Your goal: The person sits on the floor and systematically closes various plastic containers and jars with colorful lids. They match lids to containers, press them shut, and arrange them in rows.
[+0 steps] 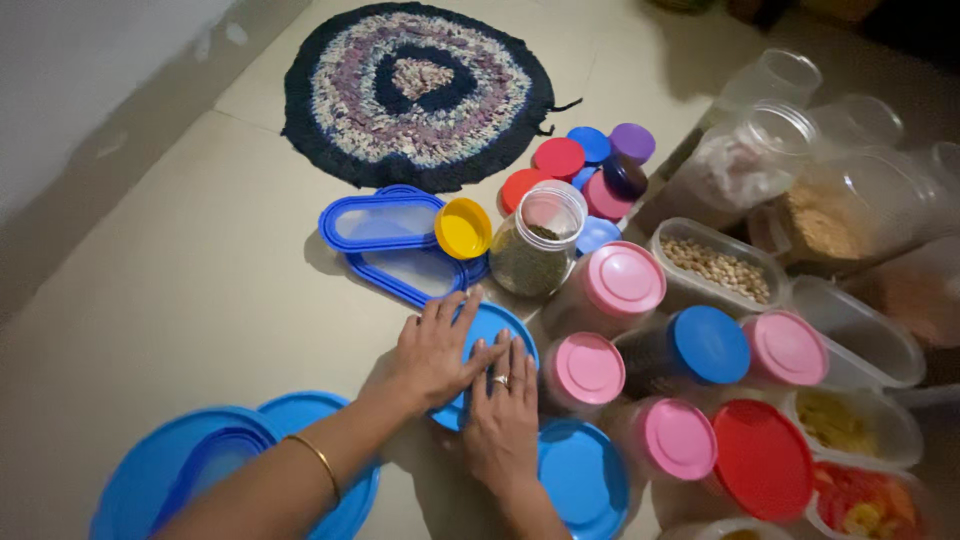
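I am pressing my left hand (432, 355) and my right hand (503, 420), both open and flat with fingers spread, on a round blue lid (497, 330) lying on the floor (200, 300), with pink-lidded jars (590, 370) just right and a yellow lid (463, 228) farther away.

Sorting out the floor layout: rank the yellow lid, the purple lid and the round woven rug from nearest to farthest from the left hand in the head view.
From the left hand, pressed flat on a blue lid:
1. Yellow lid, just beyond the fingertips, on the blue oval lids.
2. Purple lid, farther off to the right, among the loose coloured lids.
3. Round woven rug, at the far end of the floor.
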